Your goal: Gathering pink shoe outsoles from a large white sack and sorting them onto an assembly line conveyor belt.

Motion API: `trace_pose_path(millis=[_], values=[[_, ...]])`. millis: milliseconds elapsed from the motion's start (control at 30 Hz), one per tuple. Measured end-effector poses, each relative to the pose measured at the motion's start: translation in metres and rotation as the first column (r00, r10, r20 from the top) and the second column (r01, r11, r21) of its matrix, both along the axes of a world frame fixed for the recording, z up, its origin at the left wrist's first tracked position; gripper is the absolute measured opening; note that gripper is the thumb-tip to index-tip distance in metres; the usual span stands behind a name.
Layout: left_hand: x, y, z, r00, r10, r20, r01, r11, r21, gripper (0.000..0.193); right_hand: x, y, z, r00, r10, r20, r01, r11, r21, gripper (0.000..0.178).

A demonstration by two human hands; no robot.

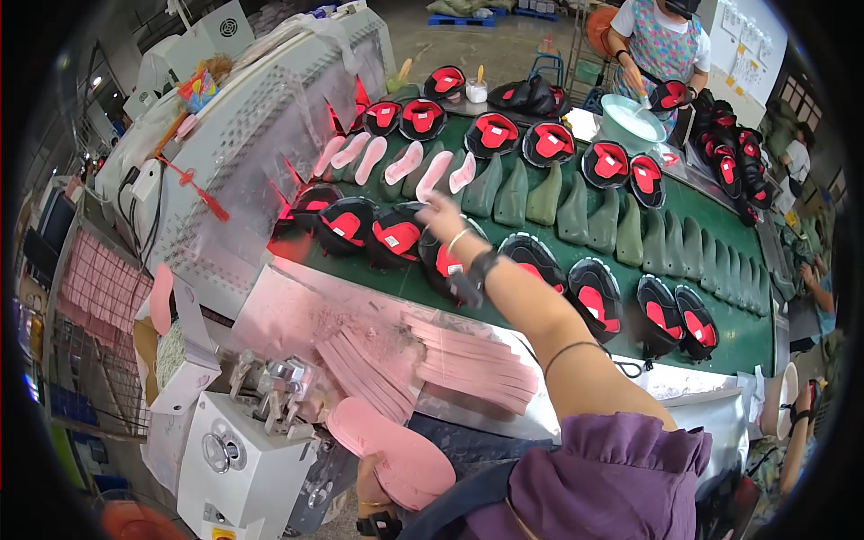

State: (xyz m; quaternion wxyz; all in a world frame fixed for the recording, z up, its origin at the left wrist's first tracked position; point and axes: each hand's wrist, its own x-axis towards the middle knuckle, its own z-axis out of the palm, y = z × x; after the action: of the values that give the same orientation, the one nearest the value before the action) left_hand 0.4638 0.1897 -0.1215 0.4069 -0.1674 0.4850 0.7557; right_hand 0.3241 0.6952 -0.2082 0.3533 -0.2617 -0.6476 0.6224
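Observation:
My left hand (371, 479), low in the head view, is closed on a stack of pink insoles (405, 454). My right arm stretches over the green work surface (360, 274). My right hand (441, 219), somewhat blurred, has its fingers extended at the near end of a pink insole (436, 173), which lies on a green shoe last. I cannot tell whether the fingers touch it. More pink insoles (370, 160) lie to the left, and another insole (463, 172) to the right. Black shoe uppers with red linings (397, 236) stand in rows on both sides.
A row of green lasts (572, 209) runs rightward. Pink insole stacks (472, 362) lie along the near edge. A white machine (236, 468) stands at lower left, a large machine housing (270, 135) at far left. Across the surface, a co-worker (661, 45) handles an upper beside a bowl (633, 123).

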Motion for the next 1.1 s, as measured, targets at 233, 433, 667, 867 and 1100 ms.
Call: trace_pose_path(millis=[233, 433, 667, 867, 1100], values=[[-0.006, -0.014, -0.017, 0.924, -0.19, -0.333, 0.187, 0.982, -0.041, 0.031, 0.145, -0.281, 0.103, 0.532, 0.617, 0.58, -0.84, 0.473, 0.266, 0.028], [-0.009, -0.002, 0.013, 0.997, -0.07, 0.016, 0.066, 0.98, 0.189, 0.05, 0.169, -0.301, 0.101, 0.575, 0.691, 0.439, -0.675, 0.703, -0.222, 0.028], [0.023, -0.035, 0.032, 0.996, -0.084, -0.035, 0.09, 0.966, 0.242, 0.039, 0.069, -0.292, 0.047, 0.645, 0.689, 0.331, -0.722, 0.691, -0.032, 0.047], [0.029, -0.039, 0.026, 0.996, -0.086, 0.002, 0.084, 0.975, 0.206, 0.04, 0.015, -0.31, 0.063, 0.724, 0.447, 0.525, -0.611, 0.769, 0.187, 0.054], [0.036, -0.051, 0.014, 0.993, -0.059, 0.106, 0.027, 0.958, 0.284, 0.047, 0.056, -0.275, 0.096, 0.71, 0.448, 0.544, -0.64, 0.733, 0.231, 0.036]])
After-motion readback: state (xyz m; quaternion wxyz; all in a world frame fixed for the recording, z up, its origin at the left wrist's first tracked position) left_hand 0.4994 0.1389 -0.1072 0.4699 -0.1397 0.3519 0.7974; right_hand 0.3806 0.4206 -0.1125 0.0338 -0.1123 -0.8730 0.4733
